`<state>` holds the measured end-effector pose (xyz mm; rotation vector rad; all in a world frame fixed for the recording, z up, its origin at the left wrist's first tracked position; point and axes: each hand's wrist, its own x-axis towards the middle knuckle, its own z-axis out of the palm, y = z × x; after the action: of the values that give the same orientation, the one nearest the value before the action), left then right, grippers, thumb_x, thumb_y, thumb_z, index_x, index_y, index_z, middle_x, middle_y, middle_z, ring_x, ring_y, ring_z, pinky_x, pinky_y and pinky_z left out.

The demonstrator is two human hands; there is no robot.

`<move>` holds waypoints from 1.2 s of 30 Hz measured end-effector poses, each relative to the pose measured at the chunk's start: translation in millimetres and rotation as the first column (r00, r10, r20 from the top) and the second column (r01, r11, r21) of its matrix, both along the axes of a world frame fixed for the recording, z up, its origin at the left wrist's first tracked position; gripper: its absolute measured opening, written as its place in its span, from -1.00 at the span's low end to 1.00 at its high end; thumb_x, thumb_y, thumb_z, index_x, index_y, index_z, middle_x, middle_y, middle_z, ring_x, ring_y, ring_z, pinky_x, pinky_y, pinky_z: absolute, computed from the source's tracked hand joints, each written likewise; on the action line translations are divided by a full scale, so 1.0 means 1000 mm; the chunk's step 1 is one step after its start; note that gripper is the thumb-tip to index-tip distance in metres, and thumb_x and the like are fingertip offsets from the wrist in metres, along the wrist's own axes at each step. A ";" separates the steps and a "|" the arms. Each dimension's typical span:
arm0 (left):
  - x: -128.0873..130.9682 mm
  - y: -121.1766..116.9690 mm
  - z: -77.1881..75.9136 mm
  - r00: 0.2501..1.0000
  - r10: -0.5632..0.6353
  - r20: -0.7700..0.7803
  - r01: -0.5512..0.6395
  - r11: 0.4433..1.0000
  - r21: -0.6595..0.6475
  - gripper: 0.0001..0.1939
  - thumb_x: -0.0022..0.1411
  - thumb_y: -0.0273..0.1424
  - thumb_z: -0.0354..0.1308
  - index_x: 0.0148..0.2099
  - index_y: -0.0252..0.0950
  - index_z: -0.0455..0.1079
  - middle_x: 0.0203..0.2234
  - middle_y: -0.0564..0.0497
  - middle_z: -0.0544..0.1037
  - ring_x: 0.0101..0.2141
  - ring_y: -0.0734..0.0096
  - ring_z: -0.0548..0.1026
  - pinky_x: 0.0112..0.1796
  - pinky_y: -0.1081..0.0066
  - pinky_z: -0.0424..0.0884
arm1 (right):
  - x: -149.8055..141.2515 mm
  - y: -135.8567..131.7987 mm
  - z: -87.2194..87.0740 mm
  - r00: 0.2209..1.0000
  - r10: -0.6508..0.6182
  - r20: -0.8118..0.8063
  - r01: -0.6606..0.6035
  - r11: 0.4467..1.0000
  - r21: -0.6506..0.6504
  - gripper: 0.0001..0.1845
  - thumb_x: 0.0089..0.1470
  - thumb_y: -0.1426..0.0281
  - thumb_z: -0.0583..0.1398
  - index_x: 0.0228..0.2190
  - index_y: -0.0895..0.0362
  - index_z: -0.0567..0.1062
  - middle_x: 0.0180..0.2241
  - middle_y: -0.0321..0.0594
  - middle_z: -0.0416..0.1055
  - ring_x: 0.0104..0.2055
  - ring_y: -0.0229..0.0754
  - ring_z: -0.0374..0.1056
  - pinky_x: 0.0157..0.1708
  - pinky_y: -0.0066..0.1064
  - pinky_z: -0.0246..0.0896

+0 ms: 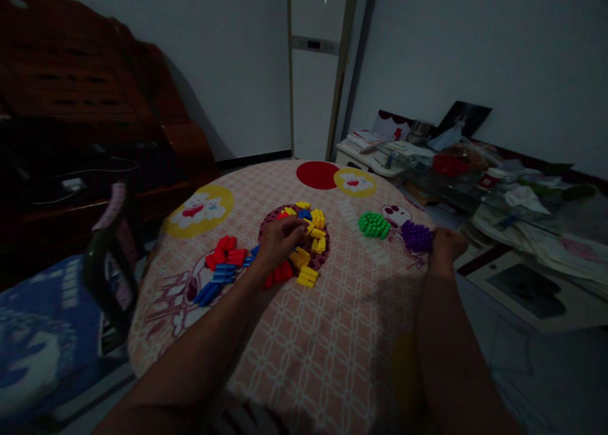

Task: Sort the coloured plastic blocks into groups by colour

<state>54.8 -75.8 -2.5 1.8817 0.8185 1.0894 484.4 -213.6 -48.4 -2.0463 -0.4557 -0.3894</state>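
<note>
Our left hand [281,240] curls over yellow pieces [318,233], grip unclear. At 3 o'clock, our right hand [449,245] rests fisted, as if bracing.

Through the camera, from far away, I saw a home, apparently its living room: a tablecloth [308,334] with cartoon bears [354,182], a big wooden bench [61,74], and household papers [363,141] piled beside the wall [498,49].
</note>
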 end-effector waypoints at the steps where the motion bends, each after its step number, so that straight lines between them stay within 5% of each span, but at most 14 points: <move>1: -0.003 0.004 0.000 0.998 0.050 0.028 -0.049 0.999 -0.007 -0.72 0.16 -0.26 0.16 -0.20 -0.34 0.55 -0.40 -0.04 0.63 -0.40 0.35 0.56 -0.35 0.44 0.47 | -0.005 0.000 0.003 0.999 -0.046 0.019 0.045 0.998 0.035 -0.69 -0.07 0.37 0.13 -0.43 0.30 0.62 -0.54 -0.10 0.47 -0.42 -0.04 0.38 -0.29 -0.21 0.30; 5: -0.016 0.019 -0.001 0.975 0.215 0.057 -0.213 0.976 -0.044 -0.71 0.14 -0.29 0.14 -0.18 -0.35 0.54 -0.41 -0.01 0.62 -0.42 0.39 0.53 -0.37 0.46 0.45 | -0.038 0.007 0.021 0.986 -0.058 0.157 0.034 0.988 0.150 -0.74 -0.05 0.37 0.14 -0.43 0.23 0.61 -0.45 -0.08 0.52 -0.37 -0.06 0.40 -0.24 -0.23 0.30; 10: -0.021 0.029 -0.007 0.944 0.319 -0.090 -0.312 0.947 0.078 -0.75 0.14 -0.38 0.11 -0.18 -0.32 0.55 -0.37 0.00 0.64 -0.36 0.37 0.53 -0.30 0.46 0.43 | -0.105 0.029 0.039 0.945 0.199 0.259 -0.233 0.967 0.107 -0.74 0.10 0.28 0.11 -0.43 0.16 0.53 -0.42 -0.12 0.51 -0.36 -0.11 0.38 -0.23 -0.29 0.26; 17: -0.006 0.032 -0.021 0.860 0.135 -0.491 -0.034 0.977 0.210 -0.86 0.08 -0.35 0.31 -0.28 -0.25 0.60 -0.35 -0.08 0.61 -0.24 0.13 0.54 -0.14 0.27 0.40 | -0.174 0.055 0.031 0.733 0.578 0.357 -0.575 0.808 -0.128 -0.67 0.15 0.20 0.10 -0.51 0.11 0.49 -0.50 -0.16 0.46 -0.43 -0.17 0.32 -0.30 -0.36 0.18; 24: -0.001 0.029 -0.022 0.853 0.111 -0.510 -0.015 0.982 0.188 -0.82 0.04 -0.37 0.36 -0.26 -0.27 0.54 -0.36 -0.06 0.58 -0.24 0.14 0.53 -0.16 0.29 0.39 | -0.181 0.053 0.035 0.680 0.675 0.287 -0.679 0.727 -0.100 -0.69 0.11 0.20 0.15 -0.51 0.13 0.53 -0.48 -0.14 0.50 -0.42 -0.17 0.33 -0.29 -0.32 0.22; 27: 0.000 0.018 -0.012 0.918 0.027 -0.396 0.022 0.993 0.118 -0.85 0.15 -0.35 0.26 -0.22 -0.27 0.53 -0.40 0.00 0.59 -0.33 0.24 0.54 -0.24 0.34 0.41 | -0.191 0.051 0.043 0.581 0.807 0.103 -0.811 0.585 -0.011 -0.72 0.07 0.19 0.21 -0.40 0.13 0.60 -0.42 -0.16 0.54 -0.42 -0.17 0.38 -0.33 -0.32 0.29; 32: 0.010 -0.005 -0.003 0.977 -0.127 -0.173 0.144 0.986 0.088 -0.73 0.16 -0.41 0.21 -0.06 -0.27 0.46 -0.24 -0.02 0.62 -0.23 0.29 0.58 -0.18 0.36 0.45 | -0.223 0.050 0.052 0.234 0.964 -0.128 -0.960 0.250 0.125 -0.62 0.04 0.21 0.28 -0.13 0.14 0.63 -0.25 -0.14 0.59 -0.34 -0.16 0.46 -0.34 -0.35 0.37; 36: 0.017 -0.014 -0.005 0.982 -0.121 -0.143 0.135 0.986 0.093 -0.76 0.15 -0.42 0.22 -0.09 -0.28 0.43 -0.27 -0.02 0.61 -0.26 0.31 0.58 -0.20 0.37 0.47 | -0.232 0.051 0.052 0.126 0.988 -0.092 -0.989 0.132 0.073 -0.76 0.10 0.28 0.25 -0.25 0.12 0.66 -0.32 -0.18 0.59 -0.30 -0.16 0.47 -0.27 -0.37 0.35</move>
<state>72.1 -90.1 -7.5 2.0835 0.7175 0.9470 252.2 -162.8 3.6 -1.2654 -1.6269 0.6068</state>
